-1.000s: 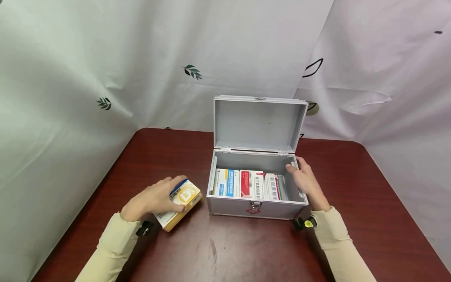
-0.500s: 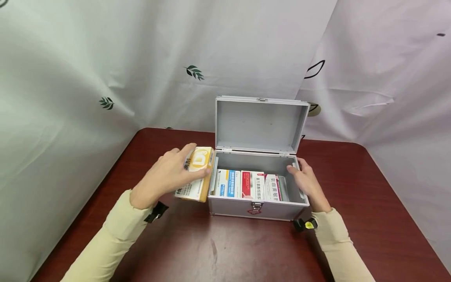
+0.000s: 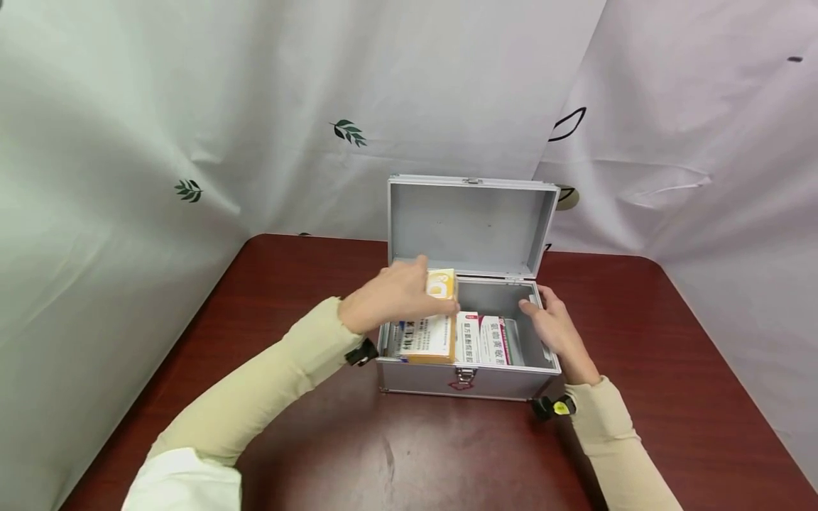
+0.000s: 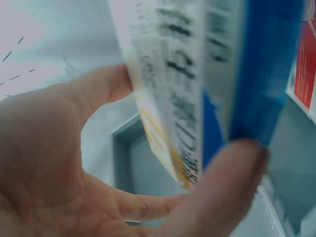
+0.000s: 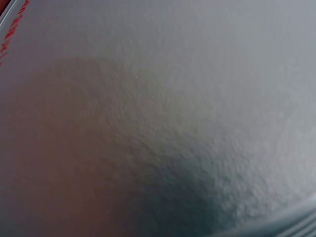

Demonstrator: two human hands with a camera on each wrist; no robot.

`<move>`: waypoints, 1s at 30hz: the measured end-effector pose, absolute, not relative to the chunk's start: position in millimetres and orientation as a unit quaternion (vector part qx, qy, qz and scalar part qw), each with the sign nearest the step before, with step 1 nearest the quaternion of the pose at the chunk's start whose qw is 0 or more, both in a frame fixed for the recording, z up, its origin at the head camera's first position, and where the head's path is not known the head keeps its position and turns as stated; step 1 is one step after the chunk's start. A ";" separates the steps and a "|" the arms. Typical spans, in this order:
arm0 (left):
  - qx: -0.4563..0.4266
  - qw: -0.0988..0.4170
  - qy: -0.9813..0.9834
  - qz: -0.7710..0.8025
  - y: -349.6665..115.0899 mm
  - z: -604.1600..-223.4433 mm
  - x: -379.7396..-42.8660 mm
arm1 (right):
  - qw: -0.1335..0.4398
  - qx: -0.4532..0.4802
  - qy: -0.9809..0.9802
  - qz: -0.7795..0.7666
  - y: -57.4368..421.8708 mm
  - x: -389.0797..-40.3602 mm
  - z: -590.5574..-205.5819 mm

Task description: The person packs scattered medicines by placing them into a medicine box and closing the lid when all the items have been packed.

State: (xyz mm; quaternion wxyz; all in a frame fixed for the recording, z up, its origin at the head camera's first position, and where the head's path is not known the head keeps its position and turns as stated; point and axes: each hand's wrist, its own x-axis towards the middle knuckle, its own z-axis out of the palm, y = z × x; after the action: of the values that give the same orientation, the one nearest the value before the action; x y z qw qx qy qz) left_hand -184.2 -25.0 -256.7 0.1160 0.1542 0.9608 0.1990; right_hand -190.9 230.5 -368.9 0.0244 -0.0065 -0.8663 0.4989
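My left hand (image 3: 402, 292) grips a yellow and white medicine box (image 3: 431, 336) between thumb and fingers, over the left part of an open silver metal case (image 3: 418, 376). In the left wrist view the medicine box (image 4: 170, 84) shows dark lettering and a blue edge, with the thumb against it. Inside the case stand several other medicine boxes; a white and red one (image 3: 494, 339) shows right of the held box, which covers those at the left. My right hand (image 3: 553, 326) grips the case's right wall, thumb inside the rim. The right wrist view shows only the case's grey side (image 5: 197, 98).
The case's lid (image 3: 469, 227) stands raised at the back, near a white curtain (image 3: 287, 106) with leaf prints. Under the case is a dark red wooden table (image 3: 358, 447). A metal latch (image 3: 465, 374) sits on the case's front.
My left hand has lifted the yellow and white medicine box off the table and carried it right, over the case. My right hand keeps its place on the case wall.
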 end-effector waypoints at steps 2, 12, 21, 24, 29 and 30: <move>0.157 0.139 0.954 0.213 -14.3 -258.0 -188.3 | 0.024 -0.004 -0.866 0.500 230.1 -191.0 -368.3; 0.177 0.212 0.926 0.256 40.9 -274.2 -204.6 | 0.017 -0.016 -0.864 0.502 230.9 -192.8 -368.1; 0.181 0.272 0.916 0.232 75.3 -298.0 -214.9 | 0.017 -0.018 -0.871 0.491 232.5 -192.7 -368.5; 0.180 0.276 0.920 0.214 82.0 -303.9 -216.1 | 0.013 -0.017 -0.868 0.496 231.7 -192.7 -368.0; 0.155 0.279 0.929 0.186 91.8 -308.9 -216.9 | 0.010 -0.019 -0.865 0.502 230.8 -192.6 -367.8; 0.151 0.282 0.930 0.181 93.8 -309.3 -217.4 | 0.011 -0.018 -0.865 0.501 230.6 -192.6 -367.7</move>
State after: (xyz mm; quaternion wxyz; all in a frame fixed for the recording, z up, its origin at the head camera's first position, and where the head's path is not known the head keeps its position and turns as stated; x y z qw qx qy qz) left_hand -217.4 93.8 -309.3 0.2815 0.1512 0.9300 0.1814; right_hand -192.6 230.6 -367.7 0.0112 -0.0181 -0.8651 0.5012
